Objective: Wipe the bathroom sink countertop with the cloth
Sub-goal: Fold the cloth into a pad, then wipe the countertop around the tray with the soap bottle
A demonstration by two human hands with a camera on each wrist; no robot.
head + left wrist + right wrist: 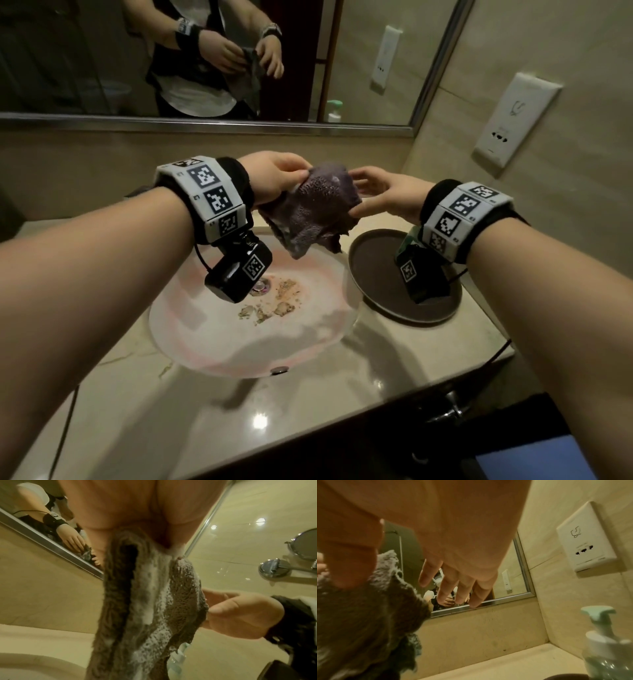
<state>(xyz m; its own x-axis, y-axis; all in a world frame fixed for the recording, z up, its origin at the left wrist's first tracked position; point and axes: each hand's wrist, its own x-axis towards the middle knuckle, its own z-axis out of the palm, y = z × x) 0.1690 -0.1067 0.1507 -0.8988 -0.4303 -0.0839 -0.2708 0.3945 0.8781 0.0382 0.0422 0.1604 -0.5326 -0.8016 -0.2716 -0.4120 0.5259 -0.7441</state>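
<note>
Left forearm enters from the lower left, wristband with printed square markers and a black camera slung beneath. Left hand (270, 176) held above the back edge of the sink basin (219, 346); its grip is a pinch, thumb and fingers closed on the upper left corner of the cloth (318, 209). Cloth is dark purple-grey terry with pale soapy streaks, seen close in the left wrist view (145, 608); it hangs in loose folds in the air over the rear right of the basin, clear of the bench (239, 421). Basin is round and pale with a pinkish ring; brownish debris (274, 301) lies near the drain (262, 286). Bench is beige stone, glossy, with ceiling-light reflections in front of the basin. Right of the basin, a round dark tray (376, 270) sits on the bench, partly covered by the right wrist camera. Right hand (387, 197) meets the right edge of the cloth: thumb under the edge, and in the right wrist view the four fingers (448, 588) are extended and slightly spread; whether its grip is actually closed on the fabric I cannot tell. A soap pump bottle (606, 646) stands on the bench near the right corner. Mirror (205, 58) on the back wall reflects both hands and the cloth. White socket plate (513, 120) on the right wall.
</note>
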